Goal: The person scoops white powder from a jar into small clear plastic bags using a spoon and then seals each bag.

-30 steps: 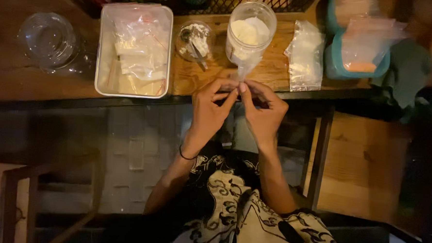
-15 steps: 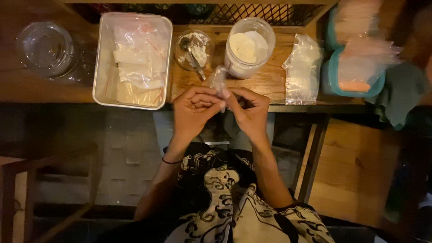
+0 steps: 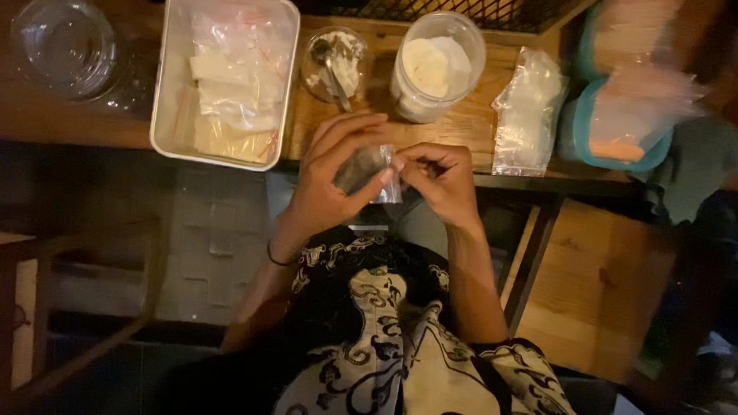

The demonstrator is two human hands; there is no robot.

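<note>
Dim, warm light — soft blur, dark edges

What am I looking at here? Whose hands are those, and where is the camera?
There is no machine here. A person wears a camera on their head, so the picture looks straight down at their own two hands. The left hand and the right hand together hold a small clear plastic bag just in front of a wooden table. On the table lie a white tray full of filled little bags, a small glass bowl with a spoon in it, a round tub of white powder, a stack of clear bags and a glass jar at the far left. The patterned cloth at the bottom is the person's clothing.
</note>
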